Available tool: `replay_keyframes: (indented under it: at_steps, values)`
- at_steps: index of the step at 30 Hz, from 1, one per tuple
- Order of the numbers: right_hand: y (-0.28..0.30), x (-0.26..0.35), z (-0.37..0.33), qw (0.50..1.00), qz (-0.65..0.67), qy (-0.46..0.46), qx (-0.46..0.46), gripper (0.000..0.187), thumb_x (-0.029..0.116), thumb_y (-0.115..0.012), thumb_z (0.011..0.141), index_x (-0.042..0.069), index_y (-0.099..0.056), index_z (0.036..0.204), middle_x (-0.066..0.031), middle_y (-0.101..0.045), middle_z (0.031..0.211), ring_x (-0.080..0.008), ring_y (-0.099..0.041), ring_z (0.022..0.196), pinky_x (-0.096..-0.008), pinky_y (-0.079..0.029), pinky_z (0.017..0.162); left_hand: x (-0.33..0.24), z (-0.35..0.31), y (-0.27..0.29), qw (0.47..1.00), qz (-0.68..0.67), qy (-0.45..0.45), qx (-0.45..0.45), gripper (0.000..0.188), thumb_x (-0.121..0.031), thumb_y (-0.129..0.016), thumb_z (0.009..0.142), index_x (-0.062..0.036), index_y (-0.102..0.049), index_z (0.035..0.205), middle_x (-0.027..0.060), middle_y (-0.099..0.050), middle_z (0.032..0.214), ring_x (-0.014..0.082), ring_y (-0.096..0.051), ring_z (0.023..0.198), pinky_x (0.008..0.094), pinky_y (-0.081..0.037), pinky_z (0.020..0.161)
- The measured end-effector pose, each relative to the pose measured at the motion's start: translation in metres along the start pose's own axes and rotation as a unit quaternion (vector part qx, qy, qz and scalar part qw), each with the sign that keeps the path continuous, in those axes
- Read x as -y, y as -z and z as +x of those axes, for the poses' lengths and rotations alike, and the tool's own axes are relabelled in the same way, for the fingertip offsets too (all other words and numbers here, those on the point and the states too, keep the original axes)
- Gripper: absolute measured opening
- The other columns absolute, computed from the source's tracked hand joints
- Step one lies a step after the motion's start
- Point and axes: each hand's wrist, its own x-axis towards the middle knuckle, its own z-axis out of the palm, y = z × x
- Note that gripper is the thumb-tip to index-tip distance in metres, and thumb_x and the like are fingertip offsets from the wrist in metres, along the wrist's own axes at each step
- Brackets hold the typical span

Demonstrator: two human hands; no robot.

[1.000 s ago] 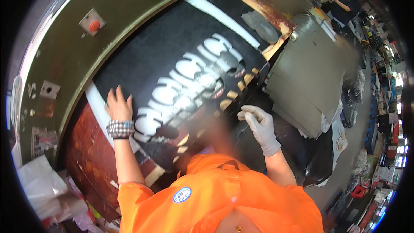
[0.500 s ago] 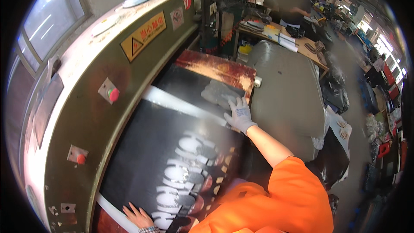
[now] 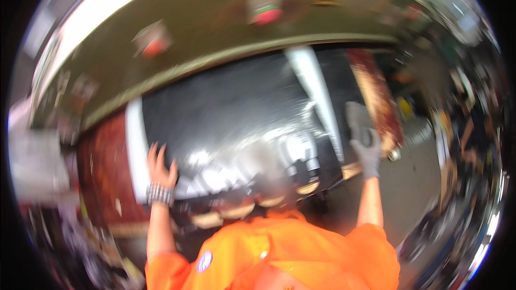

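Observation:
A black sheet (image 3: 226, 107) with a glossy surface covers the wooden board under the olive-green machine beam. Along its near side run several cut-out shapes (image 3: 215, 177) that show white. My left hand (image 3: 163, 167), bare with a checked cuff at the wrist, rests with fingers spread at the sheet's left edge, beside a white strip (image 3: 137, 134). My right hand (image 3: 368, 153) wears a grey glove and is at the near end of a flat grey piece (image 3: 357, 115) on the dark surface at right. Its thumb and fingers look apart, though blurred.
The green beam (image 3: 204, 37) spans the far side, carrying red push buttons (image 3: 155, 47). Reddish worn wood (image 3: 105, 166) shows at the left and more wood (image 3: 379, 99) at the right. Another white strip (image 3: 314, 86) crosses the sheet. A grey-covered surface (image 3: 414, 177) lies to the right.
The view has swung round to face the beam squarely and is blurred. My left hand remains by the sheet's left edge. My right hand is still beside the grey piece.

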Motion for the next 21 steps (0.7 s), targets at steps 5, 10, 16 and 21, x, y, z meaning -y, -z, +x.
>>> replay_keyframes:
  at_steps: [5,10,16,21]
  values:
    - [-0.036,0.094,-0.041,0.981,0.182,-0.044,0.050,0.068,0.014,-0.081,0.080,-0.003,-0.050,0.138,-0.0135,-0.057,0.132,-0.0229,-0.057,0.118,-0.0349,-0.046,0.102,0.007,-0.002,-0.003,0.988,-0.028,0.127,-0.079,0.059,-0.005,-0.062,0.088,0.0021,-0.043,0.143,0.0248,-0.049,0.140,0.0410,-0.047,0.131,0.0446,-0.039,0.111]
    - [-0.139,0.219,-0.106,0.885,0.359,-0.017,0.296,0.081,0.026,-0.084,0.072,-0.001,-0.049,0.140,-0.0112,-0.059,0.131,-0.0227,-0.057,0.121,-0.0351,-0.044,0.105,0.017,-0.003,-0.009,0.964,-0.149,0.168,-0.141,0.058,0.007,-0.046,0.094,0.0028,-0.030,0.150,0.0252,-0.052,0.139,0.0365,-0.052,0.131,0.0395,-0.041,0.110]
    - [-0.293,0.318,-0.160,0.907,0.115,0.278,0.294,0.080,0.032,-0.085,0.062,0.007,-0.055,0.133,-0.0180,-0.058,0.123,-0.0350,-0.054,0.115,-0.0450,-0.044,0.100,0.025,0.003,-0.014,0.955,-0.190,0.162,-0.160,0.059,0.009,-0.040,0.095,0.0044,-0.026,0.151,0.0270,-0.052,0.138,0.0358,-0.053,0.131,0.0383,-0.041,0.110]
    - [-0.339,0.332,-0.192,0.909,-0.064,0.347,0.221,0.083,0.034,-0.083,0.061,0.011,-0.052,0.135,-0.0245,-0.043,0.133,-0.0434,-0.045,0.113,-0.0502,-0.041,0.096,0.029,0.020,-0.017,0.954,-0.195,0.173,-0.147,0.059,0.008,-0.040,0.095,0.0039,-0.026,0.152,0.0268,-0.052,0.140,0.0370,-0.053,0.131,0.0396,-0.042,0.109]
